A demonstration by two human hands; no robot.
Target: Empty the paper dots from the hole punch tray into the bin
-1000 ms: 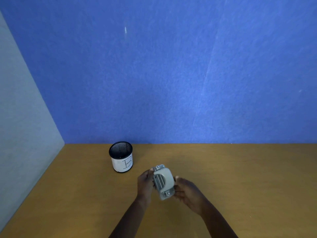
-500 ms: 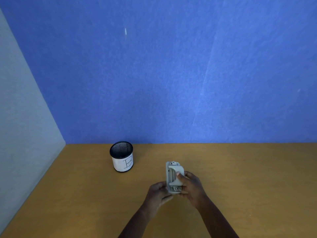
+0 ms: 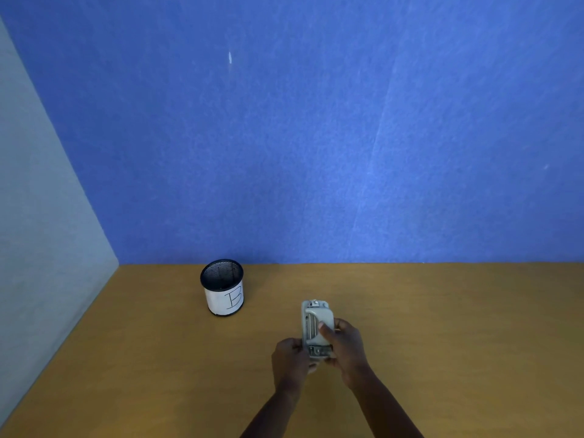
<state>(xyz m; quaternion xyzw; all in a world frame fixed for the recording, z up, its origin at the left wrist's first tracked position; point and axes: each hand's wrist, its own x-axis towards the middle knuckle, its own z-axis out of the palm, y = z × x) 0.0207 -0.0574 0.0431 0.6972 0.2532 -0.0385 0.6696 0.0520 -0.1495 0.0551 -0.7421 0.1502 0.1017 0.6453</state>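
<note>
A grey hole punch [image 3: 314,324] is held above the wooden table, standing on end with its long side pointing away from me. My right hand [image 3: 346,350] grips its right side, thumb across the top face. My left hand [image 3: 289,361] holds its lower left edge near the base. The bin [image 3: 222,287] is a small black mesh cup with a white label marked "B", standing upright on the table to the left of the punch and apart from both hands. No paper dots are visible.
The brown wooden table [image 3: 442,343] runs up to a blue felt partition [image 3: 316,137] at the back. A grey partition [image 3: 38,216] closes off the left side.
The punch has been turned from flat and tilted to standing on end, and shifted right. My left hand dropped from its left side to its lower edge; my right hand moved onto its face.
</note>
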